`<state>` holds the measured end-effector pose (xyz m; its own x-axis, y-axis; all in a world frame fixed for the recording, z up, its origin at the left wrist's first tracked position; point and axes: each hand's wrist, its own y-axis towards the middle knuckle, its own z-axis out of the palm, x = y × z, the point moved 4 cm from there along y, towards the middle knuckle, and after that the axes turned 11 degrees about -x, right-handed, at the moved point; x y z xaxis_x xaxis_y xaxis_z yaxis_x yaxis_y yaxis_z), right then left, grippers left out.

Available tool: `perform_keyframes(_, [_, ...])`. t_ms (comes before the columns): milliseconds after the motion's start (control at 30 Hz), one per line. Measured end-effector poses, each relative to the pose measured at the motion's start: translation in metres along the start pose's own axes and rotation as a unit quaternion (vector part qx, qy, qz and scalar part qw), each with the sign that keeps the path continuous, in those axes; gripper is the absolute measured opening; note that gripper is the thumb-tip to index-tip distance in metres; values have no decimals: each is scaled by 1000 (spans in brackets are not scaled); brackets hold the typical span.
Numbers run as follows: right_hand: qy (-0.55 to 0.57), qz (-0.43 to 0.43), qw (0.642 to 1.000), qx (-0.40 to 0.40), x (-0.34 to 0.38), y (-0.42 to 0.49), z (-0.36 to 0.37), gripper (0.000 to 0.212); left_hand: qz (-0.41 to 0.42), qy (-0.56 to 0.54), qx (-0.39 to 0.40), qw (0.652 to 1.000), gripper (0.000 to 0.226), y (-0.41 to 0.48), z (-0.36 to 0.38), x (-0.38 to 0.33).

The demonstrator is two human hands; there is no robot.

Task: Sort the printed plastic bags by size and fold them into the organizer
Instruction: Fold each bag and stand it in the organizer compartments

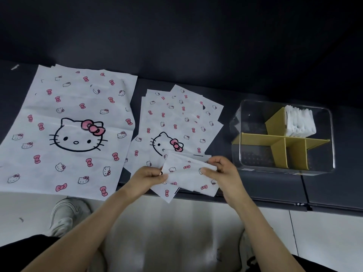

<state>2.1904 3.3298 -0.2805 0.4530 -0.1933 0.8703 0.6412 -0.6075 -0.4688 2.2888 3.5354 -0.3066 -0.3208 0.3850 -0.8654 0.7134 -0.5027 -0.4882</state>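
Observation:
A partly folded white bag (186, 176) printed with pink bows and cat faces is held over the table's front edge. My left hand (150, 176) pinches its left end and my right hand (220, 169) grips its right end. Behind it lies a fanned pile of medium bags (176, 122). A stack of large bags (72, 130) lies flat on the left. The clear organizer (332, 134) with yellow dividers (279, 142) stands on the right. Folded white bags (299, 123) stand in its far right compartment.
The dark table (275, 185) ends in a front edge just under my hands. Below it are a pale floor and white shoes (64, 214). A dark wall rises behind the table.

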Motion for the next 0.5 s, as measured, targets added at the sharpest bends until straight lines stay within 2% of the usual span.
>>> perform_keyframes(100, [8, 0, 999, -31, -1, 8, 9, 34, 31, 46, -35, 998, 27, -2, 6, -4])
perform_keyframes(167, [-9, -20, 999, -40, 3, 11, 17, 31, 45, 66, -99, 992, 13, -3, 9, -7])
perform_keyframes(300, [-92, -44, 993, -54, 1, 22, 27, 18, 73, 93, -222, 968, 11, 0, 13, -6])
perform_keyframes(400, [-191, -60, 977, -74, -3, 31, 29, 15, 115, 143, -338, 923, 22, 1, 19, -6])
perform_keyframes(500, [-216, -64, 971, -86, -4, 35, 29, 15, 148, 222, -390, 882, 21, 1, 21, -8])
